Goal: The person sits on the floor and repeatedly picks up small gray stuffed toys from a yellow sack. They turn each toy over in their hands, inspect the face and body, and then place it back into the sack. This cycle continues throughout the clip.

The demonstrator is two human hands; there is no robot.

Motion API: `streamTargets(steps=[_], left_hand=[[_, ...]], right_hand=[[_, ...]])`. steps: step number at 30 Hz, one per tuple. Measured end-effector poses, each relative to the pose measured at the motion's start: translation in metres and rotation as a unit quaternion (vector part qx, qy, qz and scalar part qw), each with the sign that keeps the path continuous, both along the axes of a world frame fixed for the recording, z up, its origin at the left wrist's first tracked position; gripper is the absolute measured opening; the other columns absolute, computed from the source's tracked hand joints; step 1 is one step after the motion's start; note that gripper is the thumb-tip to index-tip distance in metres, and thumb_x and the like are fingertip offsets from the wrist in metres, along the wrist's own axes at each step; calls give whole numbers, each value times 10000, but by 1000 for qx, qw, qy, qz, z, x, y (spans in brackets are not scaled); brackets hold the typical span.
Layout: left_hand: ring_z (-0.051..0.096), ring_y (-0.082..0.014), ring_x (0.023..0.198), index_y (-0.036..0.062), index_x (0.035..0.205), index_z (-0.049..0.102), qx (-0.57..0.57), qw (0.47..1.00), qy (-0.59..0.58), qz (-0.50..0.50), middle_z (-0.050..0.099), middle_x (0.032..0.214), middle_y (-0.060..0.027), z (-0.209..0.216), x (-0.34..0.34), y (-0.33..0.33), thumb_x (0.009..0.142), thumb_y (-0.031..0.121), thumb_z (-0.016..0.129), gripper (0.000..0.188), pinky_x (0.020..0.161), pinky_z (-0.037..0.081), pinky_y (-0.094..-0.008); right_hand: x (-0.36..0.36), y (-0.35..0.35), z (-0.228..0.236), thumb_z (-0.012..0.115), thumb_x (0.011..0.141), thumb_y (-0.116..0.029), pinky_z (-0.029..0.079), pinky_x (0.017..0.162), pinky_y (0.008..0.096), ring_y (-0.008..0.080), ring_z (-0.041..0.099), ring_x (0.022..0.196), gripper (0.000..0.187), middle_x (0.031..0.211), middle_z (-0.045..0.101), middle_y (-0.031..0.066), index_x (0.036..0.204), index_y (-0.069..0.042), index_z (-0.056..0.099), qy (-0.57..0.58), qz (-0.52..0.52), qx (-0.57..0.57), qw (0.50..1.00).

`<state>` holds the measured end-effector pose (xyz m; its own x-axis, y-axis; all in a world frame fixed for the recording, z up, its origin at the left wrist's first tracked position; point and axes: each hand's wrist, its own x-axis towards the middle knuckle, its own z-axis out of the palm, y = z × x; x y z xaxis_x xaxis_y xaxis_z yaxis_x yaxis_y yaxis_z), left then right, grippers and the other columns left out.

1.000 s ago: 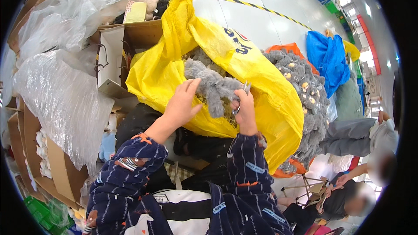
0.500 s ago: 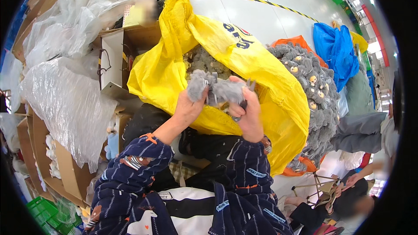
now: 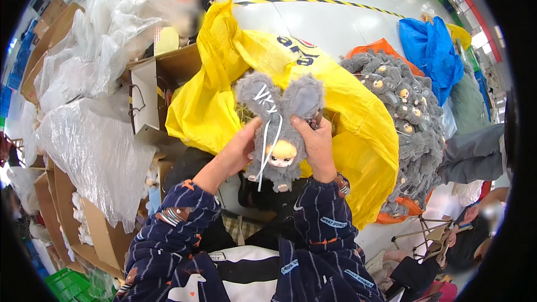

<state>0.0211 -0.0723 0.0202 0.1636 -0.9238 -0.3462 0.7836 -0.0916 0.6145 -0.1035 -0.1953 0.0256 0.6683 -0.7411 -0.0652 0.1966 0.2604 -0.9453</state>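
A grey furry plush toy (image 3: 288, 134) with two big ears and a small doll face hangs upright between my hands, its ears away from me and its feet toward me. White lacing crosses its left ear, with loose white ends trailing down over the body. My left hand (image 3: 238, 148) grips its left side. On the other side my right hand (image 3: 316, 142) is closed on it, thumb at the base of the right ear. A small dark object (image 3: 318, 117) shows at the right fingers; its kind is unclear. Beneath lies an open yellow sack (image 3: 358, 134).
At right stands a heap of similar grey plush toys (image 3: 414, 112) in an orange sack, with a blue bag (image 3: 430, 56) behind it. Cardboard boxes (image 3: 100, 229) and clear plastic sheeting (image 3: 95, 151) crowd the left. A co-worker's arm (image 3: 481, 207) shows at lower right.
The plush toy has been turned from a bunched, sideways pose to upright, with its face and laced ear now showing. Both hands have shifted to its sides.
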Motion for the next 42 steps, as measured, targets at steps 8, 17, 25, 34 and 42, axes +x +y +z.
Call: streamTargets(steps=[8,17,25,34,42], left_hand=[[502,-127,1027,15,1276,400,13,960,-220,-170,541,1144,-66,-14,-5,14,773,130,670,583,874,403,-257],[567,-144,925,14,1202,435,-9,996,-81,39,575,1073,-69,-26,9,10,809,75,617,437,746,487,-279],[543,-156,986,50,1233,396,13,995,-98,24,529,1142,-71,-33,14,12,809,46,586,464,770,488,-296],[528,-200,1049,45,1264,357,20,998,-15,66,511,1174,-76,-27,17,14,784,-29,503,508,876,461,-332],[523,-178,1056,61,1255,382,-45,992,-11,119,521,1169,-55,-25,15,7,830,140,588,478,883,435,-328]], right_hand=[[6,-3,-4,637,819,-91,445,719,238,91,553,787,226,915,619,36,1017,9,591,-31,-117,73,990],[1,3,-2,612,841,-114,447,691,227,96,550,764,225,858,618,67,1002,41,601,136,-34,-223,965],[12,24,-19,592,835,-89,382,480,212,98,494,519,167,666,568,60,956,26,600,134,-10,-128,983],[3,9,0,529,881,-145,325,425,185,39,425,471,202,675,555,21,1022,-6,567,135,69,52,987],[12,37,-31,656,740,-31,448,539,228,110,581,611,126,824,617,54,860,-65,641,122,59,-287,948]])
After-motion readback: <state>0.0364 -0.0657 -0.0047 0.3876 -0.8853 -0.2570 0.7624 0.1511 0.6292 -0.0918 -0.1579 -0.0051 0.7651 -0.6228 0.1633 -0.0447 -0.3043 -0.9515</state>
